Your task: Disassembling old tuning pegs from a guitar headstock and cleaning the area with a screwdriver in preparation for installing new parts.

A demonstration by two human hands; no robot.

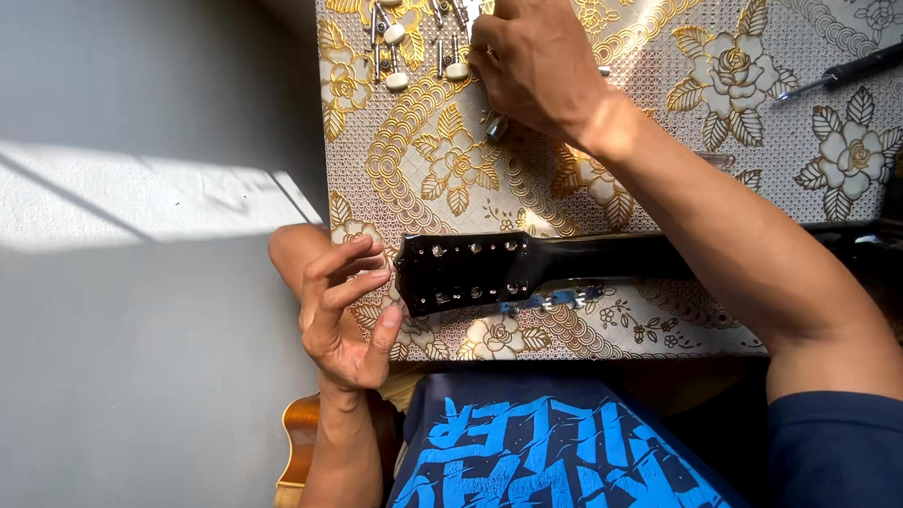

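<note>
The right hand (537,56) reaches far forward across the table (668,156), which is covered with a gold-and-white floral cloth. Its fingers are curled downward and bunched together over a small metal part (497,128) that peeks out just below the knuckles; from this angle it looks as though the fingers pinch or press that part, but the grip itself is hidden under the hand. Just to the left of this hand lies a cluster of tuning pegs (396,46) with cream-coloured knobs and thin metal shafts, close to its fingertips. Well off to the right of the same arm, near the table's far side, a dark-handled screwdriver (850,70) lies alone.

The left hand (346,313) is held nearer the body at the table's left edge, palm turned inward, fingers loosely bent and spread, holding nothing. Just beside its fingertips, to the right, sits the black guitar headstock (467,271), lying flat with two rows of small peg holes showing; its dark neck (622,256) runs away under the right forearm. A strip of metal tuner hardware (548,301) lies against the headstock's near edge. Below the left wrist, an orange-brown wooden guitar body (300,440) shows beside the person's blue-printed shirt (538,451).
</note>
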